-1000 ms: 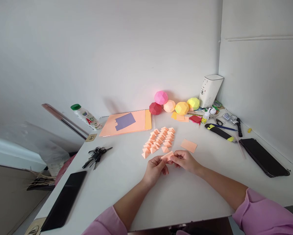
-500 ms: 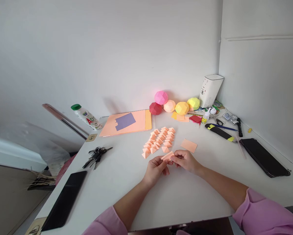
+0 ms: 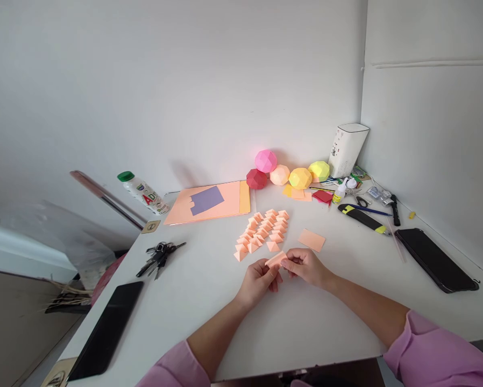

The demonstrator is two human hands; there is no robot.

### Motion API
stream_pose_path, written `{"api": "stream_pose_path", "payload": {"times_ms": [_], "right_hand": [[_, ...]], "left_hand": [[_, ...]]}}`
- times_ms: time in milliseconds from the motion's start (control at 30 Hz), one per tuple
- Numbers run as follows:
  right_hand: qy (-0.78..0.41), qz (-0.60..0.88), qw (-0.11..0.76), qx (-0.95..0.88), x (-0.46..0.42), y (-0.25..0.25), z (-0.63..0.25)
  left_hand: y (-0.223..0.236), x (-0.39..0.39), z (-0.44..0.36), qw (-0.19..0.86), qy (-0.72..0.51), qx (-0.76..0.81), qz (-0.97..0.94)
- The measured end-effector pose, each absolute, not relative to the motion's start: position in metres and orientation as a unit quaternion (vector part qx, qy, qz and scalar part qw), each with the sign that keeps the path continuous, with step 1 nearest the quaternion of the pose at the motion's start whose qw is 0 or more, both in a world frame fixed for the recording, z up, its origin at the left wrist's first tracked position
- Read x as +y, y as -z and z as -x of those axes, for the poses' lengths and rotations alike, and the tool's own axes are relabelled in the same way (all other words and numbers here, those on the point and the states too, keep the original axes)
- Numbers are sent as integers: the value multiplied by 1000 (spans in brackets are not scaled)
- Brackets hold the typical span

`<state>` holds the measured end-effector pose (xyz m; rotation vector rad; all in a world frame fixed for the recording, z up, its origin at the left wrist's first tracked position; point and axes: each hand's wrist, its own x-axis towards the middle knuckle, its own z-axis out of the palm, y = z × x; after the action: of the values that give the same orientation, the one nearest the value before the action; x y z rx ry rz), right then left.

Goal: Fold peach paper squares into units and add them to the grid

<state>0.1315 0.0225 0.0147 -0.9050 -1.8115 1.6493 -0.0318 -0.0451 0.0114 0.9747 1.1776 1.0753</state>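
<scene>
we've got both hands on one peach slip, just above the table, nearer to us than the folded pieces. left hand: thumb and fingers pinched on the slip's left part. right hand: thumb and fingers pinched at its right end. hands close together, fingertips nearly meeting. we see the slip tilted, right end farther from us, seemingly creased along its length; underside hidden from us.

folded pieces: peach, peaked, in slanting rows just beyond the hands. flat peach card lies near, beyond the right hand. behind, by the wall, we count five faceted balls: pink atop red and pale peach, then orange and lime.

left side: paper stack with a purple sheet on it, bottle with green cap, keys, black slab. right side: white box in the corner, glue, scissors, cutter, black case. we have pink sleeves on both arms.
</scene>
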Motion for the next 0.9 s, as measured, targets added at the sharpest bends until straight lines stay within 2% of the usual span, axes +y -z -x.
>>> {"api": "stream_pose_path", "payload": {"times_ms": [367, 900], "right_hand": [[-622, 327, 218, -678, 23, -9, -132], [-597, 296, 211, -715, 24, -12, -133]], "left_hand": [[-5, -49, 30, 575, -444, 507, -465], [-5, -53, 26, 533, -433, 520, -508]]}}
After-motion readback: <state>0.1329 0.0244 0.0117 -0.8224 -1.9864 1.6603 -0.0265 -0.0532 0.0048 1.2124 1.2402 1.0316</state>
